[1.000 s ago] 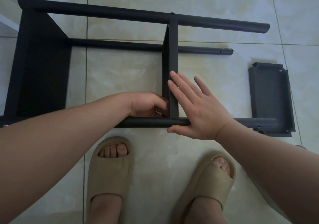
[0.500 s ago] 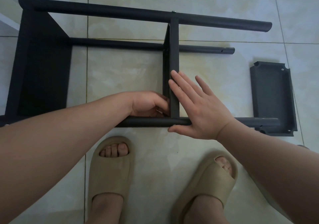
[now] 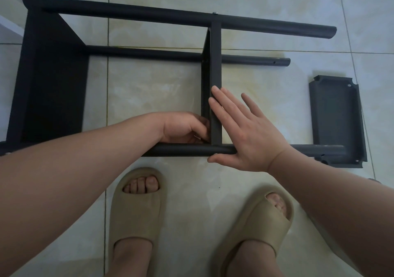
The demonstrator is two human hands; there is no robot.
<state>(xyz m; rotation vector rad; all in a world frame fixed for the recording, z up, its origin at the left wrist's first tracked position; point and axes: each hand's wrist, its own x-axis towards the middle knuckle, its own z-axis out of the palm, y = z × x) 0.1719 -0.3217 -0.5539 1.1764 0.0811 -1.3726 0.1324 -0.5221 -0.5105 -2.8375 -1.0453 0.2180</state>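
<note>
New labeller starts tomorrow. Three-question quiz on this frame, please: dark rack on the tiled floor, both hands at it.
1. True or false: the right hand lies flat, fingers straight, against the dark upright middle shelf panel of the black metal tube rack.
2. The loose dark grey metal tray lies: (A) at the rack's open right end; (B) inside the rack; (C) between the slippers.
3. Where is the left hand?
Key: 1 true. 2 A. 3 Curled in the corner where that panel meets the near round tube; what it holds is hidden.
</note>
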